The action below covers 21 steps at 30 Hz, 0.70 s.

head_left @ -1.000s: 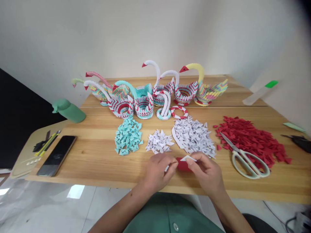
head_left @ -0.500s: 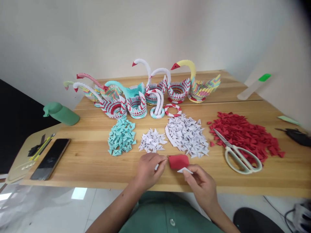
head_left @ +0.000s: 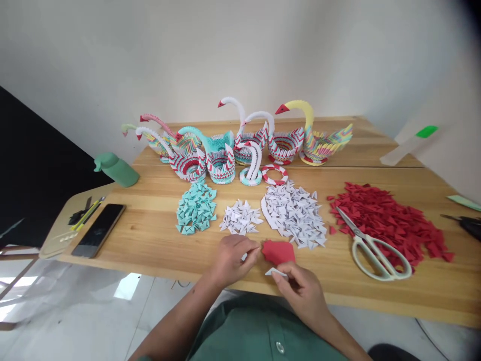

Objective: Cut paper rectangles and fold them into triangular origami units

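My left hand (head_left: 236, 258) is closed in a pinch, with a small white folded paper piece (head_left: 244, 256) partly showing between thumb and fingers. Close by on the right, my right hand (head_left: 300, 291) grips a white paper triangle (head_left: 275, 273) by one end between thumb and fingertips. Just beyond the two hands lies a red paper piece (head_left: 278, 251), its near edge partly covered by my right fingers. Piles of small folded triangles stand past it: a small white pile (head_left: 240, 217), a larger white pile (head_left: 295, 215) and a turquoise pile (head_left: 196, 208).
Scissors (head_left: 370, 245) rest against a red triangle pile (head_left: 387, 220) at right. Several paper swans, including a yellow-necked swan (head_left: 308, 123), line the back, near a red-and-white ring (head_left: 274, 182). A phone (head_left: 99, 230) and green bottle (head_left: 119, 170) are at left.
The camera view has turned, shifting the tabletop objects rightward. My right hand with its white triangle has come slightly closer to my left hand, which keeps its pinch.
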{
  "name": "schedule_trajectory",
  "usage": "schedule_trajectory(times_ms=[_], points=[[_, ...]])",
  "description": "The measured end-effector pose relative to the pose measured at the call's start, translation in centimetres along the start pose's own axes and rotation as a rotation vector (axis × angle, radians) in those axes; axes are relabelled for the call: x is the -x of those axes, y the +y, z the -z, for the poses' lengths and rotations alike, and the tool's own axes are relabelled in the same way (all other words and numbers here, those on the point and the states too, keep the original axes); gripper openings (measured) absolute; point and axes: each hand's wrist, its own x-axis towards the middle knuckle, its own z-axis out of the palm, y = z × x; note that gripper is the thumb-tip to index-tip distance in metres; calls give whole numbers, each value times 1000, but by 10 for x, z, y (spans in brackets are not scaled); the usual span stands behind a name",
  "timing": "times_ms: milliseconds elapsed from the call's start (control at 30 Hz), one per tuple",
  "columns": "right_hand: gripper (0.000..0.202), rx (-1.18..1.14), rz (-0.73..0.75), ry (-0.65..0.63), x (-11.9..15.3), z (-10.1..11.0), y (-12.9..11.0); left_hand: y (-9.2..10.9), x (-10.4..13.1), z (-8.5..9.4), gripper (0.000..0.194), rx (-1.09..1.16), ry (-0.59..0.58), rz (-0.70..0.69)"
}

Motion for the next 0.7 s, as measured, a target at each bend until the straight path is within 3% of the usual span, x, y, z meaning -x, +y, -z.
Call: schedule_trajectory(times_ms=[300, 500, 600, 667, 700], points=[[17, 146, 100, 123, 3, -6, -3, 8, 0, 9, 23, 63, 10, -104], [14, 179, 158, 176, 1, -8, -7, 7, -3, 10, 18, 393, -46, -112], [12, 189, 201, 229, 3, -10, -6, 20, -12, 28, 23, 585, -12, -193], [12, 189, 212, 241, 4, -12, -5, 35, -15, 52, 30, 672, 22, -308], [12, 187, 207, 243, 4, -13, -4, 43, -14, 67, 27, 663, 6, -260]])
